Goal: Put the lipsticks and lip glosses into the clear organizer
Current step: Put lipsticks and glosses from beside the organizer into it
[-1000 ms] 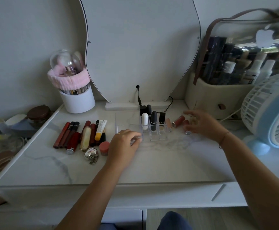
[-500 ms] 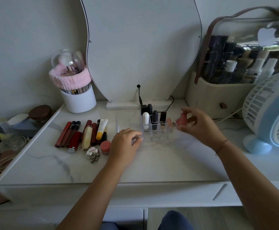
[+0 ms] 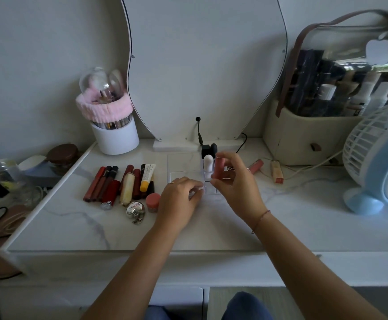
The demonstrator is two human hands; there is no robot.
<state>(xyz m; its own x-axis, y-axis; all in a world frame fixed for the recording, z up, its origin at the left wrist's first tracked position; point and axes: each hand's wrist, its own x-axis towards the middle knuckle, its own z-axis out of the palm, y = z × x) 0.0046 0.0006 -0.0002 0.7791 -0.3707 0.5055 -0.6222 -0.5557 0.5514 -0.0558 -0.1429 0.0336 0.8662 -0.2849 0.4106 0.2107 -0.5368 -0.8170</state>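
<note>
Right hand (image 3: 236,185) had its fingers pinched round a pink cylindrical lip gloss tube (image 3: 218,168), upright over the clear acrylic organizer (image 3: 183,175). Left hand (image 3: 179,199) gripped its 6 o'clock edge on the white marble counter (image 3: 72,227).

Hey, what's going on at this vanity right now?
A person is sorting lip products into a clear organizer on the marble tabletop. The right hand holds a pink tube upright over the organizer, where a white tube already stands. The left hand steadies the organizer's front edge. A row of lipsticks and glosses lies at the left, two more tubes at the right.
</note>
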